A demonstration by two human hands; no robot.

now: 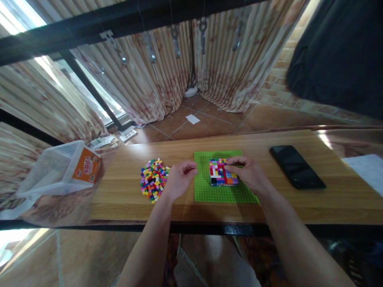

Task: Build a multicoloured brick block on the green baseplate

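A green studded baseplate (203, 193) lies on the wooden table, bearing a multicoloured block of small toy bricks (220, 173). My right hand (248, 171) reaches over the block's right side, thumb and forefinger pinched at its upper surface; whatever lies between the fingertips is too small to make out. My left hand (181, 179) hovers at the baseplate's left edge with its fingers drawn together. Anything in that pinch is hidden. Just left of this hand is a pile of loose toy bricks (152, 179) in mixed colours, partly covered by the hand.
A black smartphone (296, 166) rests on the table (119, 199) to the right. Beyond the left end stands a clear plastic box (56, 167) with an orange label. White paper (366, 171) lies at the far right. A dark metal bar (128, 24) crosses above, before patterned curtains (161, 79).
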